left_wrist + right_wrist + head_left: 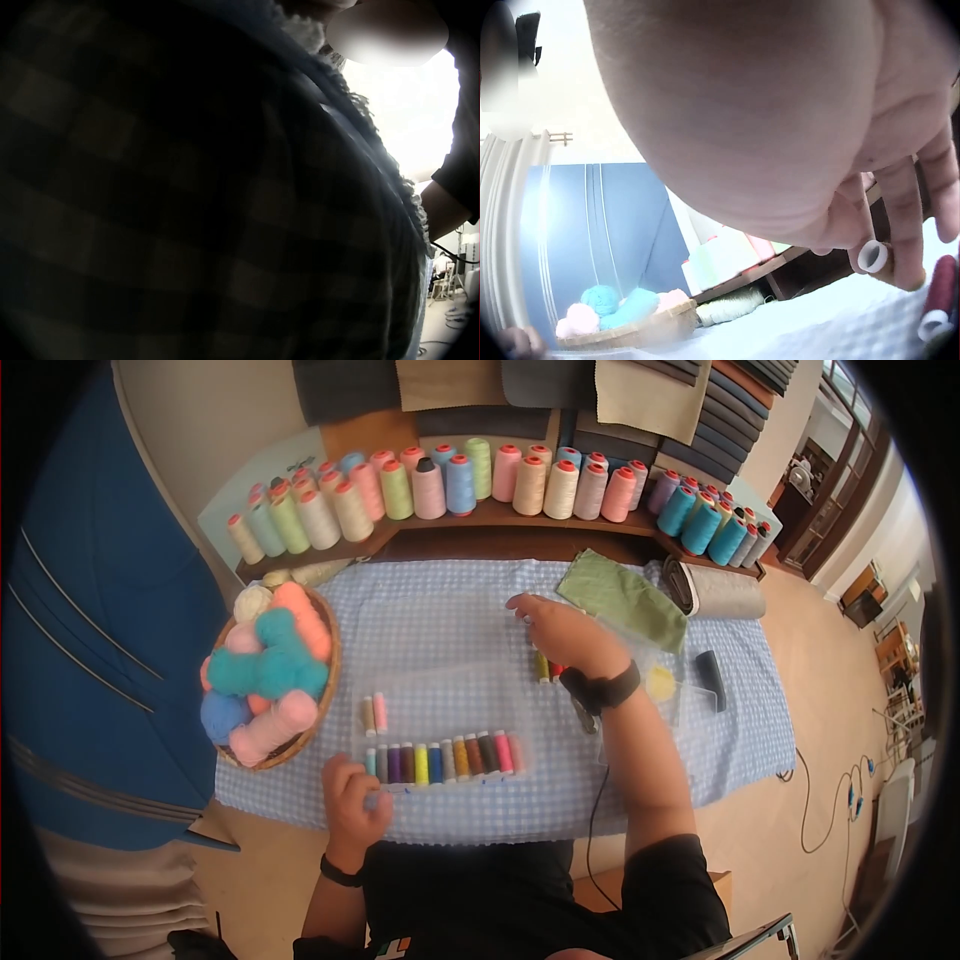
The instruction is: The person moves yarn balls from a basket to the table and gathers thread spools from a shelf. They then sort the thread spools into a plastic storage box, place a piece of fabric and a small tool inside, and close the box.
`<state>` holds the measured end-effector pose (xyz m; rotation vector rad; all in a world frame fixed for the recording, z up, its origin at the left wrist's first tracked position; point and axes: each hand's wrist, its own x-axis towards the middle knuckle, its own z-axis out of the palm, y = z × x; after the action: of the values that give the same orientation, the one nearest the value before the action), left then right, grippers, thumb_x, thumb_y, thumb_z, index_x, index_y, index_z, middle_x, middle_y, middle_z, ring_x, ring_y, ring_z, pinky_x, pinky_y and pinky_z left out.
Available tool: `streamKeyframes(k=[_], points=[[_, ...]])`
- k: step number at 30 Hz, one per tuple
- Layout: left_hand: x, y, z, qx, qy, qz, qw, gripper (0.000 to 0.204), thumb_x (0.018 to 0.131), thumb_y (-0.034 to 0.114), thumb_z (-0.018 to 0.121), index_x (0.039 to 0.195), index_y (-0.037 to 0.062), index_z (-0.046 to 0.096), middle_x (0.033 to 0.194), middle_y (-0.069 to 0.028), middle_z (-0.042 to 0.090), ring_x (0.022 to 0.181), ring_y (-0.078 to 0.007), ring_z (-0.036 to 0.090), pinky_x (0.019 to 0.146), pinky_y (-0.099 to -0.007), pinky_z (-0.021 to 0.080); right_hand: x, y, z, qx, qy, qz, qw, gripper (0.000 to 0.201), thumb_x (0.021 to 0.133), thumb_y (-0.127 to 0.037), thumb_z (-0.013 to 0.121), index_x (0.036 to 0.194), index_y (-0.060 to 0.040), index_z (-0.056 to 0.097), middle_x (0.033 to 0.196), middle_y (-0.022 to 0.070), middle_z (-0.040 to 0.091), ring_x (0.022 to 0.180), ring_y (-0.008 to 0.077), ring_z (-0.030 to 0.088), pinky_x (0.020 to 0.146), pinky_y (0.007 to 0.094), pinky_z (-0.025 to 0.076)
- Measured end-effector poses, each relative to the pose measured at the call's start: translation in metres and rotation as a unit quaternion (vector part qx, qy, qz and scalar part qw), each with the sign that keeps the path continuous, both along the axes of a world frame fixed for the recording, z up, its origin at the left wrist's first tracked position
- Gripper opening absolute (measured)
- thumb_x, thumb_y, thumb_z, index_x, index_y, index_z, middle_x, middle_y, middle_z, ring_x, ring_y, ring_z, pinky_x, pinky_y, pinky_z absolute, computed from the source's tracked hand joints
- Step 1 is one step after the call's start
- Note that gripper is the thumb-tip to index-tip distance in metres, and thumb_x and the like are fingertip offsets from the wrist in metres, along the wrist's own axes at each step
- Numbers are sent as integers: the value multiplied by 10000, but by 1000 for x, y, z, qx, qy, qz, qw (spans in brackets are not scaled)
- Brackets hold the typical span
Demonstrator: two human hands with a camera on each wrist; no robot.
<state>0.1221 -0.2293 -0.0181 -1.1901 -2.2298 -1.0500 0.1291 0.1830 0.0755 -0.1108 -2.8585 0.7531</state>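
Observation:
My right hand (568,634) is above the far right part of the table, fingertips pointing left. In the right wrist view its fingers pinch a small thread spool (872,256), showing its white end; the thread colour is mostly hidden. A dark red spool (939,292) lies just beyond those fingers. Under the wrist in the head view are a few spools (543,666). My left hand (352,808), its fingers loosely bent, is at the near left corner of a clear plastic case (450,668). Inside stand a row of coloured spools (435,763) and two more, tan and pink (379,712).
A wicker basket (333,660) of yarn stands left on the checked tablecloth (290,800). Large thread cones (460,485) line the back shelf. Right of the case lie green cloth (625,600), a grey fabric roll (720,590) and a dark object (710,680).

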Motion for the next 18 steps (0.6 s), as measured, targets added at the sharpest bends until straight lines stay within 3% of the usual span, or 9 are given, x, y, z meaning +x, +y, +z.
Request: streamKeyframes(k=[10,15,18], points=[[-1,3,2,-10,-30,12,999,92,866,113,723,909,48,674,1004,-132,563,990,-372,579,1075,-559,462,-6,6,-17,46,-81,21,995,378,971,-1,475,1279,-59,685,1129,201,767,1050,390,735,904,461,574],[-1,4,4,-5,-39,6,999,113,869,101,735,953,38,695,1043,-136,590,1010,-354,593,984,-482,496,-2,2,-10,34,-74,20,996,255,1017,-101,540,1195,-82,722,1012,161,767,960,371,733,853,458,569],[-1,4,6,-1,-45,5,999,125,869,89,741,973,31,700,1071,-141,607,1019,-343,604,927,-446,505,0,-5,6,46,-17,5,999,287,1005,-68,512,1205,-39,715,1119,213,761,985,402,741,874,482,584]])
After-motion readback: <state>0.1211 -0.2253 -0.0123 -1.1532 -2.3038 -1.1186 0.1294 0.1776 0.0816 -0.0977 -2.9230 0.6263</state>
